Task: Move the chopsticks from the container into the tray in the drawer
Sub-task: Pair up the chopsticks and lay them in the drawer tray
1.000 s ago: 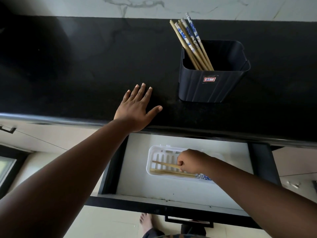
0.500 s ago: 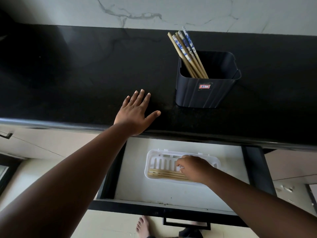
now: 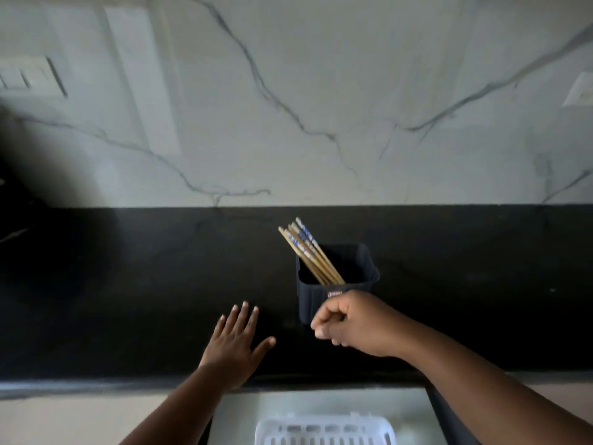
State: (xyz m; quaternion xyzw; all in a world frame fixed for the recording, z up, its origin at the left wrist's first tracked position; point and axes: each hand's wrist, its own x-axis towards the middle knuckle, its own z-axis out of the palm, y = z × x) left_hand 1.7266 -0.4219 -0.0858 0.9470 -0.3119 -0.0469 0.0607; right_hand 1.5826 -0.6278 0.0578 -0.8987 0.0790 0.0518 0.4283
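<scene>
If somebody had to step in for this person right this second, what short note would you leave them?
Left hand: flat on the black counter, fingers spread, holding nothing.
Right hand: loosely curled, apparently empty, in front of the dark container.
Chopsticks: a bunch stands leaning in the container.
White tray: in the open drawer below; only its far edge shows, contents out of view.
Left: take the remaining chopsticks down to the tray.

Ahead of you runs a glossy black countertop [image 3: 128, 284], and behind it rises a white marble backsplash [image 3: 321, 91] with thin grey veins. You can see a switch plate [image 3: 29, 77] at the far left and another wall plate [image 3: 580, 91] at the right edge.
</scene>
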